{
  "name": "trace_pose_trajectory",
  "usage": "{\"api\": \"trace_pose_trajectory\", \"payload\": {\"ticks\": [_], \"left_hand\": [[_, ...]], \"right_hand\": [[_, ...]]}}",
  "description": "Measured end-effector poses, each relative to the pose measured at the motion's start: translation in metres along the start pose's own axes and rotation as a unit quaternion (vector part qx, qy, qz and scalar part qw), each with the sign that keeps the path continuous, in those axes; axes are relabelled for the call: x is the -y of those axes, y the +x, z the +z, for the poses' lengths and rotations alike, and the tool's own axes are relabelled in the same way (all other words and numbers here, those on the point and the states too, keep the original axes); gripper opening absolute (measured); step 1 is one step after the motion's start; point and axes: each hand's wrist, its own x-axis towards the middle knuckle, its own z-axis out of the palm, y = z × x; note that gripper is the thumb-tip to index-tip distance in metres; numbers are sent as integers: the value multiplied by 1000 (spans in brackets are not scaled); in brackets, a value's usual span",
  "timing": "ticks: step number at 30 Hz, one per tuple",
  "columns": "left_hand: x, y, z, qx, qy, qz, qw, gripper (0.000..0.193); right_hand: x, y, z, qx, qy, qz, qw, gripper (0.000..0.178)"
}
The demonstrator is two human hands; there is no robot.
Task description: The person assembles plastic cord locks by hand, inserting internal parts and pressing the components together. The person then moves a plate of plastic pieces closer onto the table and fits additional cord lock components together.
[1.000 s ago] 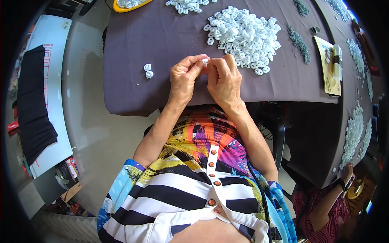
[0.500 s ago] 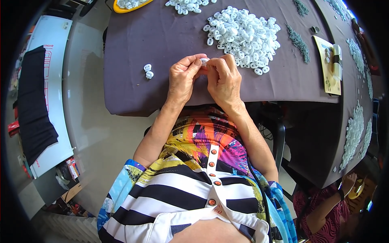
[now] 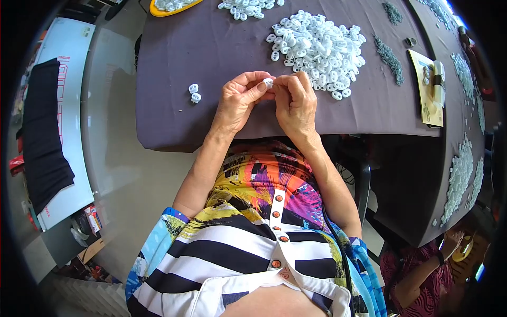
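Observation:
My left hand (image 3: 237,102) pinches a small white oval plastic piece with two holes (image 3: 268,83) between thumb and forefinger, just over the near part of the table. Close against that piece, my right hand (image 3: 296,101) has its thumb and fingertips pressed together; whatever they grip is hidden. A big pile of loose white two-hole pieces (image 3: 319,50) lies just beyond my right hand. Off to the left, two white pieces that look thicker (image 3: 195,93) rest side by side on the brown tablecloth (image 3: 174,58).
More white pieces (image 3: 248,7) lie at the far edge, by a yellow tray (image 3: 174,10). Grey-green heaps of tiny parts (image 3: 388,59) sit to the right, near a yellow card (image 3: 425,90). Pale pieces (image 3: 459,177) cover a side table, where another person's arm (image 3: 422,274) shows.
Both hands stay together and shift very slightly right. The white piece shows a little more between the fingertips. The pile and the two pieces at left stay put.

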Motion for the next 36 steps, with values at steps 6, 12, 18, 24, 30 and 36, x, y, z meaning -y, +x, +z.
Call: {"api": "trace_pose_trajectory", "payload": {"ticks": [6, 12, 18, 24, 30, 36], "left_hand": [[1, -1, -1, -12, -9, 6, 1000, 19], [3, -1, -6, 12, 11, 14, 1000, 22], [3, -1, -6, 17, 25, 25, 999, 23], [6, -2, -6, -3, 54, 36, 998, 22], [6, -2, 0, -30, 47, 42, 998, 20], [3, -4, 4, -53, -10, 22, 998, 20]], "right_hand": [[1, -2, 1, -16, -14, -39, 999, 10], [3, -3, 0, -13, -25, -51, 998, 11], [2, -4, -1, -15, -45, -53, 997, 12], [4, -3, 1, -20, -85, -80, 993, 12], [0, -2, 3, -24, -71, -70, 995, 11], [-4, -6, 2, -18, 21, 4, 1000, 6]]}}
